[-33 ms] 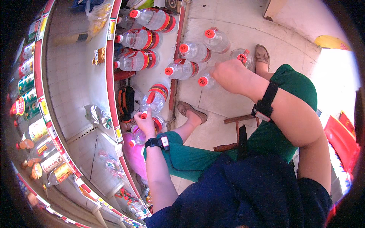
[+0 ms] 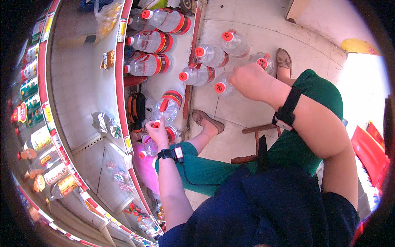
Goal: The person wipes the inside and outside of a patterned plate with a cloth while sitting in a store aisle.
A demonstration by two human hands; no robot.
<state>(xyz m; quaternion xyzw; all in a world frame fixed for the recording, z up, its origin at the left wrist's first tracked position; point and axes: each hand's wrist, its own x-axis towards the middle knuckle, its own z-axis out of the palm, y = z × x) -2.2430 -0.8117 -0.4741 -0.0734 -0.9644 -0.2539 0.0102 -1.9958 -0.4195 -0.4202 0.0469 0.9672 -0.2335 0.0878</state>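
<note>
My left hand [image 2: 157, 132] is closed around the red cap of a clear plastic jug [image 2: 170, 108], which stands on the low shelf with its red-banded base away from me. Just below that hand lies another red-capped jug [image 2: 151, 148], partly hidden by it. Out over the floor, my right hand [image 2: 253, 82] is curled closed at a clear jug [image 2: 224, 80] with a red, marked cap; my hand covers much of its body, and the exact grip is hidden. Next to that hand stand further jugs, one [image 2: 263, 61] beyond it and one [image 2: 197, 75] to its left.
More red-capped jugs [image 2: 152, 42] line the low shelf at the upper left. Two others [image 2: 235, 44] stand on the tiled floor. Shelves with drink bottles [image 2: 53, 175] run along the left. A wooden stool [image 2: 255, 142] is under me, and red items [image 2: 366, 144] are at the right.
</note>
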